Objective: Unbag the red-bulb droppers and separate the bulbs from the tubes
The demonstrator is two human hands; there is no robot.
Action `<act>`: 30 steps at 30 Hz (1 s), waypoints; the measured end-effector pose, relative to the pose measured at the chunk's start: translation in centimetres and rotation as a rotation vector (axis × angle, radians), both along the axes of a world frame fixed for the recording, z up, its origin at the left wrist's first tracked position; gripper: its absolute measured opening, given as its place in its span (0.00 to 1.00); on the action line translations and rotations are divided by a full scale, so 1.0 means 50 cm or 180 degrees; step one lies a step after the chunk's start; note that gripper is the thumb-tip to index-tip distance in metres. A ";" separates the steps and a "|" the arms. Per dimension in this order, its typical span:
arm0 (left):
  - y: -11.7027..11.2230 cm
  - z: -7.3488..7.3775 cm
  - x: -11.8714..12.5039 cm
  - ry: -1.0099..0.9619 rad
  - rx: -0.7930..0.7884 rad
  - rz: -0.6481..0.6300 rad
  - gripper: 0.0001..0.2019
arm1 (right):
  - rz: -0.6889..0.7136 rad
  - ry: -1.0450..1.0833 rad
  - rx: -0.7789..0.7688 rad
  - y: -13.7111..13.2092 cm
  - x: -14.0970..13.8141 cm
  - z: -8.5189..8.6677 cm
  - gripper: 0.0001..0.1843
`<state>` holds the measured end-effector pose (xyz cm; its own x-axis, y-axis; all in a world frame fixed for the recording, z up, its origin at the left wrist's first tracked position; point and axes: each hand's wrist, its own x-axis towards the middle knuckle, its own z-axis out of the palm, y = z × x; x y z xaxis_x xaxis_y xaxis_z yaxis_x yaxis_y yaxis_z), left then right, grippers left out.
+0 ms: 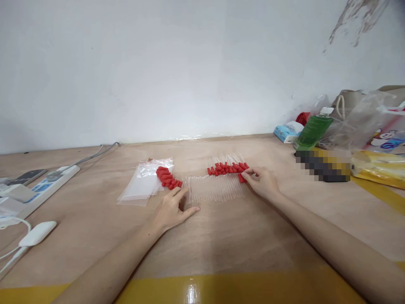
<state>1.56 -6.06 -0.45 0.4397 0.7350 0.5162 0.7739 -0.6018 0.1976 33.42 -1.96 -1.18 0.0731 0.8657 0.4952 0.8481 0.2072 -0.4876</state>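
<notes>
A row of thin clear tubes (215, 188), which look like glass droppers, lies side by side on the table. Along their far ends sits a band of small red rubber bulbs (226, 169), with more clear tips poking out behind. My right hand (262, 181) is at the row's right end, thumb and forefinger closed on a red bulb (242, 177). At the left end rests my left hand (172, 209), thumb spread from the fingers, nothing visibly held. Its fingertips are beside a heap of red bulbs (164, 175), which lies partly over clear plastic bags (136, 185).
On the left are a power strip (53, 179), a dark phone (27, 177) and a white charger (38, 233) with cables. To the right stand a green bottle (313, 131), a blue tissue pack (286, 132) and plastic bags (363, 122). A wall (190, 67) closes the back.
</notes>
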 end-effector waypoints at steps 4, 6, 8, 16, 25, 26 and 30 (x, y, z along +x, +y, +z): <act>0.005 0.009 -0.003 -0.0047 -0.0188 -0.0115 0.19 | 0.0478 -0.0601 0.0448 0.024 -0.031 0.027 0.11; 0.013 0.011 -0.010 -0.0009 -0.0113 -0.0231 0.16 | 0.0557 -0.0777 0.0534 0.042 -0.051 0.035 0.12; 0.022 0.010 -0.020 0.0111 0.0001 -0.0318 0.14 | 0.0532 -0.0824 0.0509 0.060 -0.069 0.036 0.12; 0.039 0.007 -0.050 0.0682 0.0218 -0.0428 0.17 | 0.0531 -0.0354 0.0362 0.097 -0.098 0.013 0.12; 0.016 0.024 -0.020 0.0144 0.0771 -0.0622 0.12 | 0.0168 0.0782 0.0474 0.090 -0.106 0.026 0.16; 0.015 0.022 -0.017 0.0073 0.0829 -0.0619 0.12 | 0.0276 0.1015 0.0462 0.082 -0.101 0.028 0.17; 0.015 0.024 -0.001 -0.0089 0.1019 -0.0437 0.16 | 0.0968 0.1173 0.0581 0.022 -0.074 0.033 0.15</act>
<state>1.52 -5.29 0.76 0.5057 0.4689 0.7242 0.6783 -0.7348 0.0021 29.74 -0.85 0.45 0.0297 0.7768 0.6290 0.5147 0.5276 -0.6758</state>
